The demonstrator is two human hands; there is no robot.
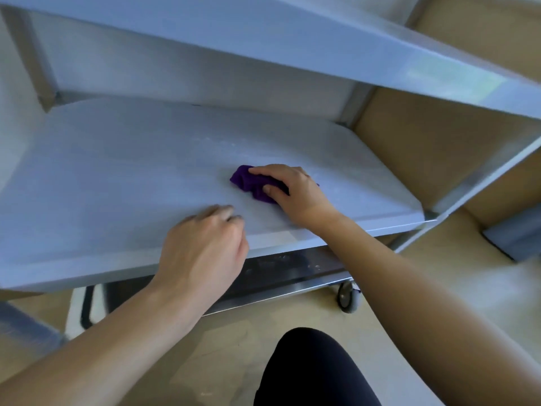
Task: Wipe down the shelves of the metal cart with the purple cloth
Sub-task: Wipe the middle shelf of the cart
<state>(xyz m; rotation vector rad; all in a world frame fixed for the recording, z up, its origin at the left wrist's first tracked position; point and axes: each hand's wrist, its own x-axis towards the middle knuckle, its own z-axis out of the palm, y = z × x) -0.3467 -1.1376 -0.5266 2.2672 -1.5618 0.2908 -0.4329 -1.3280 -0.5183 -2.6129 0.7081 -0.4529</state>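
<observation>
The metal cart's middle shelf (117, 171) fills the centre of the head view, with the top shelf (322, 39) overhanging it. A bunched purple cloth (248, 183) lies on the middle shelf, right of centre. My right hand (295, 191) presses down on the cloth, fingers curled over it. My left hand (205, 247) hovers over the shelf's front edge with its fingers curled in, holding nothing. A lower shelf (292, 271) shows dark beneath.
A cart caster wheel (348, 298) stands on the beige floor at lower right. Upright cart posts (351, 104) rise at the corners. A grey object (515, 235) lies on the floor at right. My dark-clad knee (310, 370) is at the bottom.
</observation>
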